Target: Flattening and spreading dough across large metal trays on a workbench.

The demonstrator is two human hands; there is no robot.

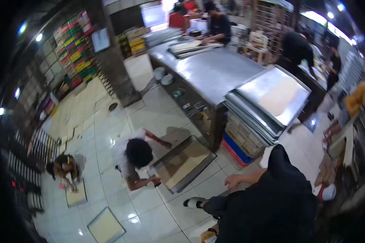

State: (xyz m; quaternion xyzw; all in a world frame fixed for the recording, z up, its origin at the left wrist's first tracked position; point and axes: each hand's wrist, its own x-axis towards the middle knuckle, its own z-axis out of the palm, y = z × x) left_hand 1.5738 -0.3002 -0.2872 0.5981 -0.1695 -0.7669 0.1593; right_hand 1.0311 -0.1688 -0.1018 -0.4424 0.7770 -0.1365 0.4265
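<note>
Betting on a light, stiff near tray (195, 173) under that soft-looking pale layer (188, 160), so grab opposite rims; can't tell the right hand (232, 182)'s finger state or spot the left hand.

Pretty tall stack of colorful crates (74, 52) back there, plus a chunky pillar (117, 60) near the big metal-topped table (215, 69).

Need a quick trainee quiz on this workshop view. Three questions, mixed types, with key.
1. True or false: the worker in the light shirt is bent low beside a tray on the floor.
2. What lies on the top tray of the stack at the table's near end? A) a bucket B) a pale flat layer C) bottles
3. Fill in: directly under the blue crate sits a ____ crate.

Key: 1. True. 2. B. 3. Red.
</note>
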